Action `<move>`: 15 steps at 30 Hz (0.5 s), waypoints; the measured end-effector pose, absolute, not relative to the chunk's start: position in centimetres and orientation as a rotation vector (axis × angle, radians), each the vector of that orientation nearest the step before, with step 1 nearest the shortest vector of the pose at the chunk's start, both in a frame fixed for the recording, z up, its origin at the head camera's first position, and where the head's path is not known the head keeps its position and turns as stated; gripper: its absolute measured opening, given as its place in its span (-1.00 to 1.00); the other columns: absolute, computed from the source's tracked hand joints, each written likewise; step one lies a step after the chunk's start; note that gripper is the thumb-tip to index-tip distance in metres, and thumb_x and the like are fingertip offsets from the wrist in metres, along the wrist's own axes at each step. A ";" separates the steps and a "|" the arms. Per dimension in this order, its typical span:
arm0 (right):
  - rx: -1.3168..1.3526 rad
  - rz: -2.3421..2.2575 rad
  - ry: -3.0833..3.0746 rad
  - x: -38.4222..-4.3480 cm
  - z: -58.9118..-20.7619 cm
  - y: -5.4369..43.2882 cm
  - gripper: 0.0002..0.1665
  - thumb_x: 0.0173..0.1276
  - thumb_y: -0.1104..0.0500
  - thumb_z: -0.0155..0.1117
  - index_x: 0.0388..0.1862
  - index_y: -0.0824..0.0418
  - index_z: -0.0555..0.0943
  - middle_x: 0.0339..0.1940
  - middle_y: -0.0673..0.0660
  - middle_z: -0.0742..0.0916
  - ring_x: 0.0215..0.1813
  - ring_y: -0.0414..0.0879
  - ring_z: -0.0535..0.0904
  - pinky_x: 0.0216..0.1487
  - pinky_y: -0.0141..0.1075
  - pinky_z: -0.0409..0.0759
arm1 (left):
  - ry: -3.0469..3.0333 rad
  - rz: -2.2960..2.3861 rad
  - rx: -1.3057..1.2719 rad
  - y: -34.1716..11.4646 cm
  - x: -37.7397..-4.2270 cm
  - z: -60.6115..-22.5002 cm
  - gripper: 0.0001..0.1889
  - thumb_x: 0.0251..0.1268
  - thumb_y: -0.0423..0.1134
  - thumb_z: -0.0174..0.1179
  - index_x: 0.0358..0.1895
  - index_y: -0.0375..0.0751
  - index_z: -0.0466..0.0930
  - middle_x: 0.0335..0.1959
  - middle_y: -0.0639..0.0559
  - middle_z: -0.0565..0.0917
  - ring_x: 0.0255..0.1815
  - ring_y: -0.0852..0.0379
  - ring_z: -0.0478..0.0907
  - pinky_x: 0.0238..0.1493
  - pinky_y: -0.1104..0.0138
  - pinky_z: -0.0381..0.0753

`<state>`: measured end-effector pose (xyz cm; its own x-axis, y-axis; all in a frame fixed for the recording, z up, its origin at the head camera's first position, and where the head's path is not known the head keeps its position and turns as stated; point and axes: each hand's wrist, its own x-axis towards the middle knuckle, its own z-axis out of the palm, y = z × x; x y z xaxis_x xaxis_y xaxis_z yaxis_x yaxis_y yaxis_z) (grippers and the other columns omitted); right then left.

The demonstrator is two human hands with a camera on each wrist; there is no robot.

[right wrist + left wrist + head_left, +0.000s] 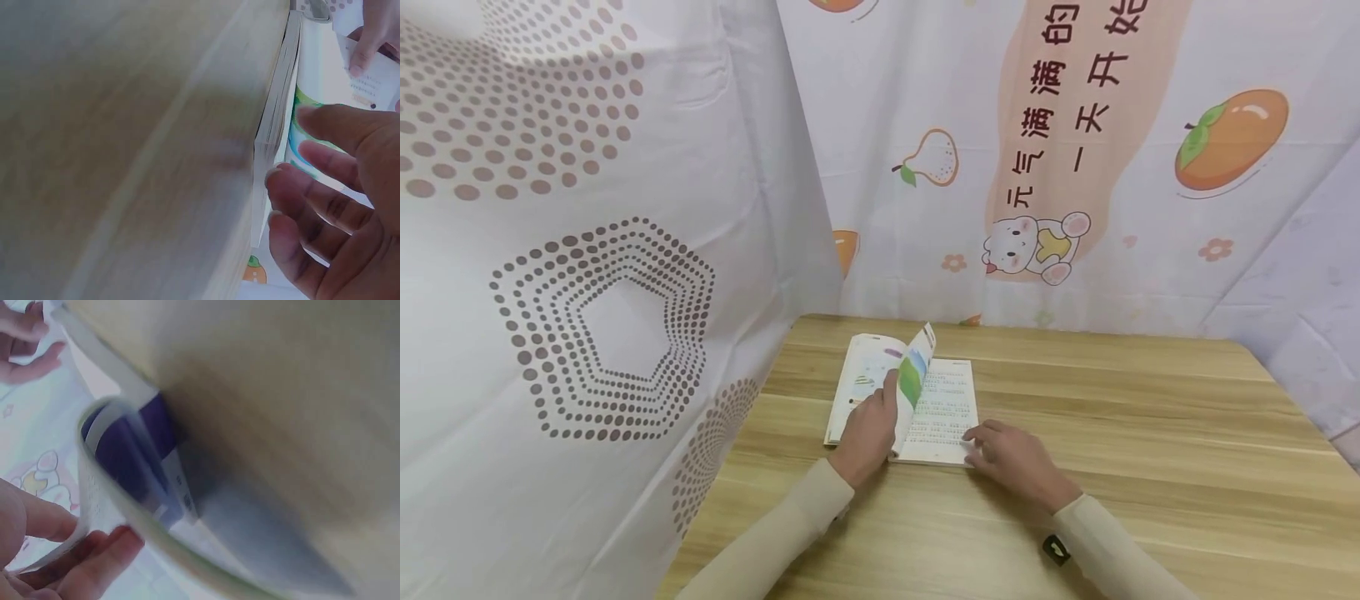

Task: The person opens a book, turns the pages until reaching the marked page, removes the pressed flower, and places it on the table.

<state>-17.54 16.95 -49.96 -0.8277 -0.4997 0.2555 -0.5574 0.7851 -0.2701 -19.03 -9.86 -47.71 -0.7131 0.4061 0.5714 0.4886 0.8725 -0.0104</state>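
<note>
An open book point(943, 417) lies on the wooden table, with printed text on its right page and a coloured picture on its left page. My left hand point(867, 429) pinches a raised page point(916, 379) near the middle of the book; it stands up with green and blue artwork showing. From the left wrist view, the page point(100, 503) passes between thumb and fingers and bends in a curve. At the book's lower right edge is my right hand point(1015, 462), its fingers loosely bent. The right wrist view shows those fingers point(287, 240) beside the page edges, gripping nothing.
The wooden table point(1150, 417) stretches to the right of the book. A white curtain with dot patterns point(617, 333) hangs at the left, and a printed curtain with fruit and a bear point(1030, 246) hangs behind. A small black device point(1056, 550) sits at the right wrist.
</note>
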 end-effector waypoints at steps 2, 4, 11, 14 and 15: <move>0.864 0.486 -2.807 -17.5 -50.1 16.9 -0.64 0.28 -0.02 0.52 -0.02 0.12 0.74 -0.19 -0.04 0.72 -0.29 -0.25 0.60 -0.30 -0.28 0.62 | -2.478 -0.216 -0.627 -10.0 -19.1 -47.4 -0.39 0.24 -0.59 0.24 0.35 -0.44 0.23 -0.41 -0.15 0.57 -0.66 0.09 0.54 -0.69 0.33 0.55; 0.881 0.495 -2.818 -17.4 -50.2 16.9 -0.60 0.26 -0.04 0.53 -0.01 0.12 0.74 -0.18 -0.03 0.70 -0.30 -0.26 0.57 -0.31 -0.29 0.60 | -2.494 -0.196 -0.608 -10.2 -19.0 -47.2 -0.44 0.22 -0.60 0.27 0.28 -0.41 0.31 -0.34 -0.19 0.57 -0.64 0.05 0.57 -0.68 0.31 0.57; 0.916 0.508 -2.825 -17.1 -50.1 17.1 -0.55 0.22 -0.04 0.57 0.01 0.14 0.73 -0.15 0.00 0.67 -0.35 -0.29 0.49 -0.36 -0.32 0.54 | -2.526 0.075 -0.560 -10.8 -18.4 -47.6 -0.84 0.21 -0.44 0.38 -0.20 -0.27 0.61 -0.36 -0.11 0.51 -0.41 0.03 0.45 -0.68 0.34 0.46; 0.918 0.486 -2.809 -17.2 -50.1 17.2 -0.52 0.18 -0.05 0.60 0.02 0.14 0.73 -0.16 -0.01 0.65 -0.41 -0.32 0.42 -0.41 -0.36 0.49 | -2.516 0.175 -0.533 -11.0 -18.6 -47.6 -0.91 0.24 -0.38 0.39 -0.25 -0.24 0.67 -0.33 -0.13 0.54 -0.33 0.00 0.43 -0.62 0.32 0.45; 0.916 0.478 -2.807 -17.2 -50.1 17.2 -0.51 0.17 -0.06 0.61 0.01 0.14 0.73 -0.17 -0.01 0.64 -0.42 -0.32 0.39 -0.42 -0.37 0.46 | -2.513 0.190 -0.532 -11.0 -18.7 -47.6 -0.92 0.25 -0.38 0.39 -0.24 -0.24 0.69 -0.31 -0.15 0.54 -0.31 -0.01 0.43 -0.59 0.31 0.46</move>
<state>-17.23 17.25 -50.07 -0.8022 -0.5477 0.2378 -0.5956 0.7626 -0.2524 -18.66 -11.05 -47.60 -0.7655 0.4110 0.4950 0.3320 0.9114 -0.2433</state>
